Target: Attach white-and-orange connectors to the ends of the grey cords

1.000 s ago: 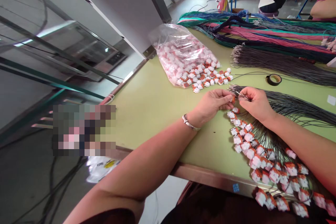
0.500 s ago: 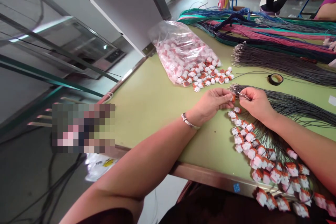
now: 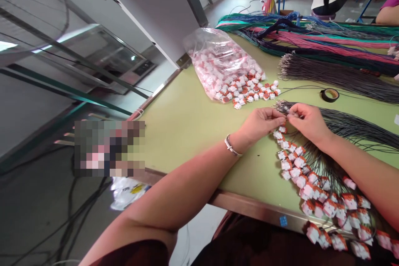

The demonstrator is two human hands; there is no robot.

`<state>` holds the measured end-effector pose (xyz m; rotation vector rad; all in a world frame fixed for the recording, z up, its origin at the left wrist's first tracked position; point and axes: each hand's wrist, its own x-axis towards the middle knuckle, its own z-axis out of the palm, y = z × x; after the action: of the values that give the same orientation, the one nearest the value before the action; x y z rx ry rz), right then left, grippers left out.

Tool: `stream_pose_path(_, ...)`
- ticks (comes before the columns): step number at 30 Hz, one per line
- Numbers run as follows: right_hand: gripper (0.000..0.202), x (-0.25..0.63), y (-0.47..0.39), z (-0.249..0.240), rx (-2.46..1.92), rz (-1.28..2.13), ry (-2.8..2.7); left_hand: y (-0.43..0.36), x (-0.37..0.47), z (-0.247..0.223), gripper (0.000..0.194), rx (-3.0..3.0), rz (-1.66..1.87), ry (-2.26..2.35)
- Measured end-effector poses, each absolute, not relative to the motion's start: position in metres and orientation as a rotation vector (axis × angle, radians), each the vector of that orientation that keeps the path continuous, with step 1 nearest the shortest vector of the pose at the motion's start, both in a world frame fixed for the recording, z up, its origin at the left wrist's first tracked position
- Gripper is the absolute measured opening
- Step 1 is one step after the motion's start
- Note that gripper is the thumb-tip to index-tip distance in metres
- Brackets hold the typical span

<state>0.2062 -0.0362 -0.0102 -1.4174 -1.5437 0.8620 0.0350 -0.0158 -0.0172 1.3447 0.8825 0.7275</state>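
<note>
My left hand (image 3: 262, 124) is closed in a pinch, fingertips together around a small white and orange connector that is mostly hidden now. Touching or nearly touching it, my right hand (image 3: 308, 124) pinches a thin wire; its tip is lost between the fingers. Just below both hands runs a cluster of white and orange connectors (image 3: 293, 172) fitted on dark wires, reaching down over the table's front edge. Behind my fingers lies a bundle of black wires (image 3: 349, 126) with bare metal terminals at its left end.
A clear plastic bag (image 3: 215, 58) of connectors lies open, with loose connectors (image 3: 246, 90) spilling from its mouth. A roll of black tape (image 3: 329, 95) sits to the right. More dark wires (image 3: 327, 70) and coloured wire bundles (image 3: 299, 37) cover the table's far side. A person stands beyond.
My two hands have come together, the fingertips now meeting where a gap showed before. The connector in my left hand has become hidden. The whole view has shifted slightly.
</note>
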Motion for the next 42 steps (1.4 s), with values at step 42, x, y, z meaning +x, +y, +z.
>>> stream_pose_path(42, 0.008, 0.201, -0.039, -0.010, -1.422, 0.661, -1.617, -0.003, 0.021, -0.022, 0.035, 1.116, 0.819, 0.788)
